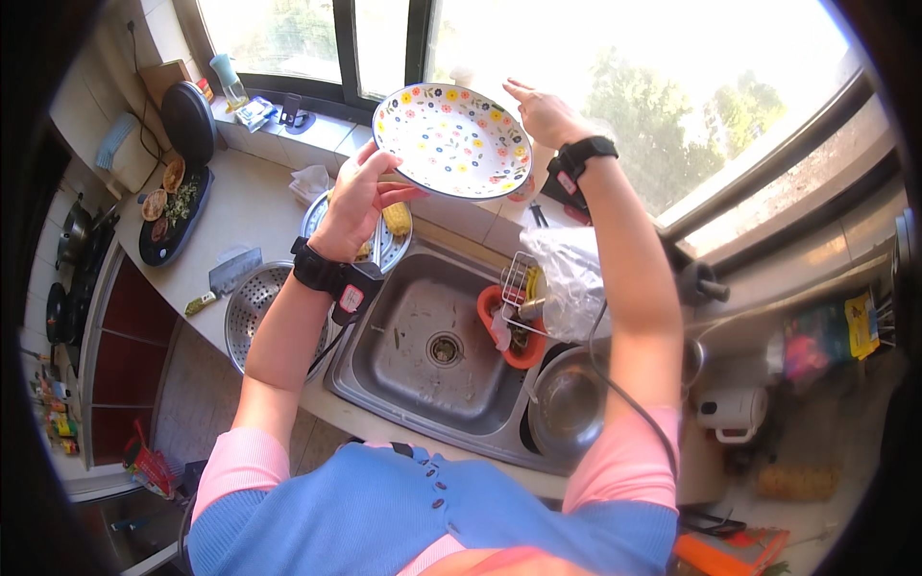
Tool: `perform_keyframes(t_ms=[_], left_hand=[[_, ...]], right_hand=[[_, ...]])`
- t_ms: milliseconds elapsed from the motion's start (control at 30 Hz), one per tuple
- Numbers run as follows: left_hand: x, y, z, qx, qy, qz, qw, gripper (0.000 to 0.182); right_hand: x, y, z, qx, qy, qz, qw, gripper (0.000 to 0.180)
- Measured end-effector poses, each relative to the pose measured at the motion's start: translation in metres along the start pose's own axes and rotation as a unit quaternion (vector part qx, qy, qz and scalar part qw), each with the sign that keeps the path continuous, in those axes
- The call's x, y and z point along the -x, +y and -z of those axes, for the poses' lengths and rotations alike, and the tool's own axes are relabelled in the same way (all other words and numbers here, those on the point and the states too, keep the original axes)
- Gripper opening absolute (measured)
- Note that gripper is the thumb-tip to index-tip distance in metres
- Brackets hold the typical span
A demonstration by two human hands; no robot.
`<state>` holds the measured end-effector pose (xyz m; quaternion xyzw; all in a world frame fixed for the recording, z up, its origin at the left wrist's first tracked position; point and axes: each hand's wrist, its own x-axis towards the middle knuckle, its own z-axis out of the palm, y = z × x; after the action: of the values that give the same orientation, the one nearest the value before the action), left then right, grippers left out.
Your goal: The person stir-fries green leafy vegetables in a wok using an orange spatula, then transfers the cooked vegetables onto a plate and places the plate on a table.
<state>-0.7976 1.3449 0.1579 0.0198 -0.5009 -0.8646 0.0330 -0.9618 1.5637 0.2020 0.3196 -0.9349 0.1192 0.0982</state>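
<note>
A white oval dish with a floral pattern (457, 140) is raised in front of the window, above the back edge of the sink. My left hand (356, 198) grips its left rim, thumb on the upper side and fingers beneath. Beside the dish's upper right rim is my right hand (549, 115), its fingers extended and apart, holding nothing. Beneath my left hand, a blue-and-white plate (403, 248) on the counter bears corn pieces (395, 218); my hand and wrist hide part of it.
The steel sink (432, 331) lies below, with an orange strainer basket (533, 353) and a plastic bag (569, 281) at its right. A steel colander (252, 309) and a cleaver (234, 272) are at the left, near an opened electric griddle (169, 237) with food. A steel bowl (569, 403) stands right.
</note>
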Motion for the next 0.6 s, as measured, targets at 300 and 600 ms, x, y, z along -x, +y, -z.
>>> perform_keyframes(t_ms=[300, 600], left_hand=[[-0.012, 0.008, 0.001, -0.010, 0.002, 0.002, 1.000, 0.044], [0.004, 0.006, 0.013, -0.016, 0.002, -0.019, 1.000, 0.043]], right_hand=[[-0.001, 0.003, -0.010, -0.022, 0.021, -0.014, 0.999, 0.056], [0.038, -0.022, 0.024, -0.077, 0.111, 0.028, 0.991, 0.059]])
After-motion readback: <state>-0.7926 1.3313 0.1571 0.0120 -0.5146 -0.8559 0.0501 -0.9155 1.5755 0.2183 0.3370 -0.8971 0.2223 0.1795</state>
